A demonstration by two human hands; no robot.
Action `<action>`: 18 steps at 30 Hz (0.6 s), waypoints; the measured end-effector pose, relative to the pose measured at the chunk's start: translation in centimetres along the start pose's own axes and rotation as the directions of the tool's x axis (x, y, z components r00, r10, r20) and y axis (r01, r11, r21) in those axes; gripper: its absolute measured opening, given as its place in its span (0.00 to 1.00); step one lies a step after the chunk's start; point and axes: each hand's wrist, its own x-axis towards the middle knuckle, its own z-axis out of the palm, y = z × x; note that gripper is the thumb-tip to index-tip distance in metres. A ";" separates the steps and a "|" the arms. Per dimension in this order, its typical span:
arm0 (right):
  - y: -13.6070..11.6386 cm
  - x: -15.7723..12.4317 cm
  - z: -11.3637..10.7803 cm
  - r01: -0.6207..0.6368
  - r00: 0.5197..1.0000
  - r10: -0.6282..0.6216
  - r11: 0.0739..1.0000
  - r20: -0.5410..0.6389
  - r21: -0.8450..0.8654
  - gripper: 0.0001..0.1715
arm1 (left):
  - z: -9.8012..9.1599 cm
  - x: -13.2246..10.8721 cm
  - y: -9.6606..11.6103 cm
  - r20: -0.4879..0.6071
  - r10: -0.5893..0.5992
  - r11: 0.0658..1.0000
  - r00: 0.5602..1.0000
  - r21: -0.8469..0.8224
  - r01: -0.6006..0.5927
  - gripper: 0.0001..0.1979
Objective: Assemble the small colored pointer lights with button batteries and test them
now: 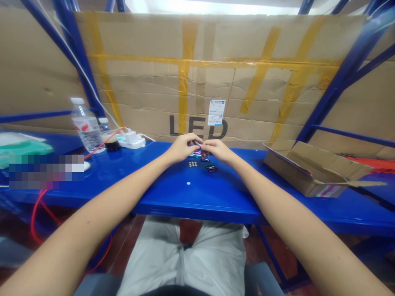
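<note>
My left hand (184,147) and my right hand (217,149) meet above the far middle of the table, fingers closed in a pinch. Between them is a small shiny carabiner (197,143), mostly hidden by the fingers. Beneath the hands lies a pile of coloured carabiners (195,154), partly covered. Just nearer to me, a green and a reddish carabiner (211,167) rest by my right hand. Several small round metal pieces (193,164) sit in neat rows below my left hand. Closer to the front edge is a tiny white disc (188,183).
The blue table (197,201) ends at a cardboard wall (148,94). At right stands an open cardboard box (308,172). On the left are a water bottle (86,127), a dark-liquid bottle (110,137), a power strip (134,142) and a red cable (38,213).
</note>
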 end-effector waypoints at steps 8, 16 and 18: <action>-0.5 -0.4 0.3 -0.141 0.990 0.131 0.955 0.056 0.263 0.06 | -0.7 0.1 0.2 -0.037 -0.116 0.985 0.993 -0.133 0.111 0.11; -0.8 -0.6 0.7 -0.193 0.978 0.162 0.938 0.128 0.288 0.07 | -1.3 0.3 0.6 0.142 -0.148 0.708 0.979 -0.676 0.205 0.33; -1.0 -0.6 1.0 -0.196 0.973 0.154 0.943 0.171 0.267 0.06 | -1.6 0.3 0.7 0.185 -0.205 0.667 0.961 -0.692 0.276 0.42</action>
